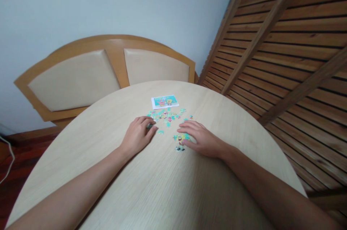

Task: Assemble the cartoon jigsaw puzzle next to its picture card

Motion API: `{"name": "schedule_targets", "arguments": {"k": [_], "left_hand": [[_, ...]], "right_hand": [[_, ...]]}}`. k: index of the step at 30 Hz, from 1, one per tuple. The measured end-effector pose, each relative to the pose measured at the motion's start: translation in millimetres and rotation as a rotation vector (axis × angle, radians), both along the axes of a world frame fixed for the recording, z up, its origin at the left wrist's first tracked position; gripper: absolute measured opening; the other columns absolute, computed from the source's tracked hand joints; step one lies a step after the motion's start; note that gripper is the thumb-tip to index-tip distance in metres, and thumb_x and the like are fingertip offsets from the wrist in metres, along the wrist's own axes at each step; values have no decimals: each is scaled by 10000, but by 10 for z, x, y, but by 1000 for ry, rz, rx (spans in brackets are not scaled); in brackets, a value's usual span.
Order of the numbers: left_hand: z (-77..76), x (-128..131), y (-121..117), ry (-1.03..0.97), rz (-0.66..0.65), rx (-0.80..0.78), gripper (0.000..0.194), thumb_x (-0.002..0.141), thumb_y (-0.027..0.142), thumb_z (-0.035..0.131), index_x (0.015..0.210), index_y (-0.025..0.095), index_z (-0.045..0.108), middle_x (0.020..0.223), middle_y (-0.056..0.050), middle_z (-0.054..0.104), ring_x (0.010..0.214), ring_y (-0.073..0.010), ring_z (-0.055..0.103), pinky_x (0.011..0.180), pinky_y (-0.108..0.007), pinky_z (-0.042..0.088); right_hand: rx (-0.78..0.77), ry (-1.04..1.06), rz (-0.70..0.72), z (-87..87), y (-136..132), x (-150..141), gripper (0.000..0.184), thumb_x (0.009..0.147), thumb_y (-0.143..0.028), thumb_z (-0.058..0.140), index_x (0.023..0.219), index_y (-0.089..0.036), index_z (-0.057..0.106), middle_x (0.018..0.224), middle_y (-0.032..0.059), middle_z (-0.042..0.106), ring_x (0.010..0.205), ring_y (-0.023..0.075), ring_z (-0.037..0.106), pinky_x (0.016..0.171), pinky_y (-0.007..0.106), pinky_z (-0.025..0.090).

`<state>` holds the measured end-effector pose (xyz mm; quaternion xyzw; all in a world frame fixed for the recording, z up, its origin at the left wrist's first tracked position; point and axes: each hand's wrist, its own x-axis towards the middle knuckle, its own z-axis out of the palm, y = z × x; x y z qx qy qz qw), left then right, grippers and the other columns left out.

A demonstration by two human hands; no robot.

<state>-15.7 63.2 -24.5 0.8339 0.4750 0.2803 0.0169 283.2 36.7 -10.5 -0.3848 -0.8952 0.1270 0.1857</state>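
My left hand [138,133] rests on the table with its fingers loosely curved and the thumb apart from them. A puzzle piece [150,126] shows in the gap between thumb and fingers; no grip on it is visible. My right hand [202,137] lies with fingers stretched toward the left, thumb and fingertips over the right side of a joined puzzle section [179,139] showing a yellow cartoon figure. That hand covers part of the section. Between and beyond the hands spread many loose puzzle pieces [169,117], mostly teal with some pink. One teal piece [161,132] lies alone beside my left thumb.
Behind the loose pieces lies a picture sheet [165,102] with a pink and a yellow cartoon figure. The round wooden table [130,194] has a padded chair [114,47] at its far side. A slatted wooden panel [284,53] stands on the right.
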Motion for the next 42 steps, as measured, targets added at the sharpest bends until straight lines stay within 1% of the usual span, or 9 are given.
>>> {"name": "schedule_targets", "arguments": {"k": [6,9,11,14,18,22,30,36,42], "left_hand": [[11,55,-47,56,-117,19,315,943,403,633,1184,202,661,1303,-136,623,1214,-321,577,1040,-535,481],[10,46,-41,49,-94,24,246,951,352,622,1141,212,690,1270,-128,632,1211,-317,573,1036,-540,485],[21,47,-44,47,-133,26,199,966,279,580,1095,230,722,1266,-115,632,1219,-306,566,1037,-532,486],[38,62,-62,51,-205,15,233,963,202,529,1031,239,749,1275,-102,634,1197,-288,579,1023,-510,498],[0,68,-65,53,-98,7,192,939,246,551,1010,206,726,1242,-111,663,1154,-299,609,1003,-521,515],[-79,46,-40,64,37,9,289,952,311,555,1177,167,665,1283,-144,659,1215,-322,591,1052,-555,492],[-64,46,-43,158,-100,1,401,1020,335,474,1321,132,643,1409,-168,600,1317,-315,539,1142,-530,439],[-70,36,-53,165,-127,4,361,1030,307,470,1300,201,686,1416,-127,604,1369,-302,497,1172,-530,409],[-73,42,-51,165,-141,-3,396,1026,317,475,1343,133,623,1440,-136,592,1380,-303,485,1190,-525,389]], "right_hand": [[8,-50,-112,-87,81,18,551,1036,-519,416,1507,-244,493,1566,96,483,1502,317,337,1214,596,275],[-5,-94,-165,-140,101,13,553,1048,-534,363,1513,-264,490,1591,83,443,1514,319,318,1220,621,250],[-4,-110,-212,-172,113,16,550,1057,-527,330,1520,-270,481,1609,80,409,1517,317,311,1220,630,241],[-5,-135,-251,-196,125,29,574,1064,-526,288,1532,-244,463,1621,94,379,1521,325,297,1220,632,236],[-5,-155,-271,-185,129,34,606,1061,-533,274,1521,-196,479,1611,120,398,1517,334,305,1221,619,243],[1,-150,-289,-182,128,33,593,1057,-535,290,1505,-209,501,1602,115,421,1502,331,341,1221,605,256],[4,-161,-283,-205,138,58,590,1059,-533,291,1513,-214,492,1607,94,418,1504,322,337,1221,572,275],[-5,-188,-273,-187,134,65,605,1058,-525,283,1522,-191,481,1615,104,399,1508,320,331,1224,559,277],[-21,-206,-269,-185,124,68,612,1057,-523,287,1531,-180,467,1627,98,375,1519,320,306,1233,560,261]]}}
